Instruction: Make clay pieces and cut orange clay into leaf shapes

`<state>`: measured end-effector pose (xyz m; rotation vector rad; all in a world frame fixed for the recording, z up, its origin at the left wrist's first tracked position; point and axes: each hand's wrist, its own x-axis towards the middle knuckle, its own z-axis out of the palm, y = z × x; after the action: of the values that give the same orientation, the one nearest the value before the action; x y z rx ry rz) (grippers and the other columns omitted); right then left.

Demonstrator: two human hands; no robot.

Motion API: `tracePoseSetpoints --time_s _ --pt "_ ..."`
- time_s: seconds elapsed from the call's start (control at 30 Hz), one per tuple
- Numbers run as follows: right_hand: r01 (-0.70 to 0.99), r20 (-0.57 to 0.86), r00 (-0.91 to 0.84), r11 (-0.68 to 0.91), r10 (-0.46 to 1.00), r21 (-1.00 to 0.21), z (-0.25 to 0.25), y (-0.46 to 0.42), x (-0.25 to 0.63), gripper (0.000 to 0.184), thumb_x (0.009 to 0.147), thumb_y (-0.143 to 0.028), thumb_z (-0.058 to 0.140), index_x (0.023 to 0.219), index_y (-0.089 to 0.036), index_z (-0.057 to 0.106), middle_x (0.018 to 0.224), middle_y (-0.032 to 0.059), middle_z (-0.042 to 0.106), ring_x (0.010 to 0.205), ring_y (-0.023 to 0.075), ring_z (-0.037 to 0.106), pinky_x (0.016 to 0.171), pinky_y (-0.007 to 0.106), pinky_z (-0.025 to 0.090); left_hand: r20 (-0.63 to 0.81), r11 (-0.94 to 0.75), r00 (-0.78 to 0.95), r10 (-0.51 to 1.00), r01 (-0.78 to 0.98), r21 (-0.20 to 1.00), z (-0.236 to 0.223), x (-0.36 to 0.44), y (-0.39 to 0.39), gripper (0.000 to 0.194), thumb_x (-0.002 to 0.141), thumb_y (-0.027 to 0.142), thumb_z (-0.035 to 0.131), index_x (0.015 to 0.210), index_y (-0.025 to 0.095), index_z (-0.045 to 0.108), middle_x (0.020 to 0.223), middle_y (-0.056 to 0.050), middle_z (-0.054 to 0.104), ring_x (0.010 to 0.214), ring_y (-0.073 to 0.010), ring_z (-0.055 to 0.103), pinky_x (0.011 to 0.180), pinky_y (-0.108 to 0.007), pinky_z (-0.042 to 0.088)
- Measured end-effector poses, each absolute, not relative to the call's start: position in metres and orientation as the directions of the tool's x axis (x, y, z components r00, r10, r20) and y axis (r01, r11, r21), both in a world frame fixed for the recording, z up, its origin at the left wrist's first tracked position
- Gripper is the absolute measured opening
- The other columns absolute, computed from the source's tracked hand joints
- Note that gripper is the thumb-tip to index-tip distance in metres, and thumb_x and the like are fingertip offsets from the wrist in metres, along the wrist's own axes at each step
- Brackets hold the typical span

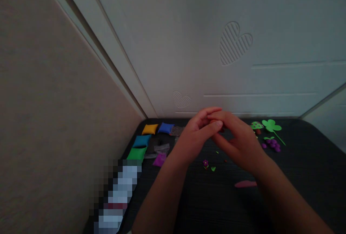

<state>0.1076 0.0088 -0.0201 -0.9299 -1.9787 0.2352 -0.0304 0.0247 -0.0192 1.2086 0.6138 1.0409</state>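
My left hand (193,133) and my right hand (238,138) meet above the dark table, fingers curled and pressed together. Whatever lies between them, if anything, is hidden by the fingers. Beneath them on the tabletop sit a small purple flower (205,162), a green grass-like piece (213,169) and a tiny brown bit (225,161). A pink clay knife (244,184) lies under my right forearm, partly covered by it.
Coloured clay packets, such as a yellow one (150,129), a blue one (165,128) and a green one (136,153), line the left side. Purple grapes (273,144), a green clover (271,125) and a spotted mushroom (256,126) lie at the back right. A white panel (200,46) rises behind the table (305,162).
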Motion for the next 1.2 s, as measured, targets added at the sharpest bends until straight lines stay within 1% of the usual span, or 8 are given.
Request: tracePoseSetpoints --time_s 0.13,0.27,0.43,0.57,0.7,0.87,1.07,1.2 --pt "0.532 0.677 -0.306 0.710 0.669 -0.461 -0.0205 0.0092 0.1110 0.022 0.082 -0.017 0.055 0.103 -0.020 0.057 0.101 0.0060 0.066 0.097 0.0193 0.059 0.084 0.037 0.047 0.149 0.006 0.456 0.877 -0.321 0.947 -0.0195 -0.0314 0.0255 0.038 0.077 0.026 0.064 0.115 0.023 0.057 0.102 -0.003 0.064 0.094 -0.0164 0.057 0.086 -0.029 0.041" --pt "0.544 0.693 -0.304 0.716 0.654 -0.437 -0.0204 0.0087 0.1138 0.024 0.081 -0.016 0.057 0.104 -0.020 0.057 0.104 0.0064 0.065 0.099 0.0187 0.059 0.086 0.037 0.046 0.153 0.014 0.482 0.863 -0.324 0.946 -0.0184 -0.0317 0.0257 0.039 0.077 0.024 0.065 0.115 0.024 0.057 0.102 -0.002 0.063 0.093 -0.0139 0.057 0.085 -0.026 0.041" --pt "0.553 0.686 -0.301 0.707 0.663 -0.441 -0.0199 0.0081 0.1140 0.024 0.081 -0.016 0.056 0.105 -0.022 0.058 0.103 0.0056 0.066 0.098 0.0195 0.060 0.085 0.039 0.047 0.135 0.031 0.480 0.867 -0.322 0.946 -0.0169 -0.0334 0.0261 0.040 0.076 0.024 0.066 0.115 0.024 0.056 0.097 -0.001 0.064 0.088 -0.0119 0.057 0.081 -0.024 0.041" --pt "0.549 0.691 -0.299 0.711 0.658 -0.439 -0.0192 0.0083 0.1129 0.025 0.082 -0.016 0.056 0.106 -0.023 0.057 0.103 0.0054 0.066 0.099 0.0198 0.060 0.086 0.039 0.047 0.124 0.040 0.476 0.871 -0.320 0.946 -0.0158 -0.0345 0.0263 0.042 0.075 0.025 0.068 0.115 0.024 0.056 0.092 -0.001 0.065 0.084 -0.0125 0.058 0.078 -0.025 0.041" --pt "0.547 0.686 -0.306 0.711 0.661 -0.442 -0.0188 0.0091 0.1119 0.026 0.082 -0.016 0.056 0.107 -0.022 0.057 0.105 0.0056 0.065 0.100 0.0195 0.059 0.087 0.039 0.047 0.127 0.034 0.472 0.872 -0.319 0.947 -0.0159 -0.0349 0.0267 0.041 0.075 0.025 0.067 0.115 0.023 0.056 0.093 -0.002 0.065 0.085 -0.0132 0.058 0.078 -0.025 0.041" --pt "0.536 0.672 -0.314 0.710 0.670 -0.457 -0.0191 0.0098 0.1119 0.027 0.081 -0.015 0.056 0.108 -0.021 0.056 0.106 0.0060 0.064 0.101 0.0189 0.058 0.088 0.038 0.046 0.127 0.033 0.469 0.874 -0.317 0.948 -0.0174 -0.0350 0.0272 0.040 0.076 0.025 0.067 0.114 0.024 0.057 0.093 -0.001 0.065 0.085 -0.0119 0.057 0.078 -0.023 0.040" --pt "0.526 0.667 -0.326 0.714 0.670 -0.461 -0.0192 0.0100 0.1121 0.027 0.082 -0.016 0.055 0.109 -0.021 0.056 0.107 0.0066 0.064 0.102 0.0203 0.058 0.089 0.040 0.046 0.131 0.013 0.449 0.884 -0.304 0.953 -0.0176 -0.0340 0.0280 0.039 0.076 0.026 0.066 0.113 0.023 0.058 0.097 -0.002 0.066 0.089 -0.0144 0.058 0.082 -0.026 0.040" --pt "0.531 0.654 -0.331 0.707 0.681 -0.468 -0.0194 0.0099 0.1116 0.027 0.082 -0.016 0.055 0.109 -0.020 0.055 0.108 0.0066 0.063 0.103 0.0191 0.057 0.090 0.038 0.045 0.152 -0.002 0.448 0.881 -0.318 0.948 -0.0191 -0.0335 0.0288 0.037 0.077 0.024 0.066 0.113 0.023 0.058 0.094 -0.001 0.066 0.087 -0.0121 0.058 0.080 -0.024 0.041"
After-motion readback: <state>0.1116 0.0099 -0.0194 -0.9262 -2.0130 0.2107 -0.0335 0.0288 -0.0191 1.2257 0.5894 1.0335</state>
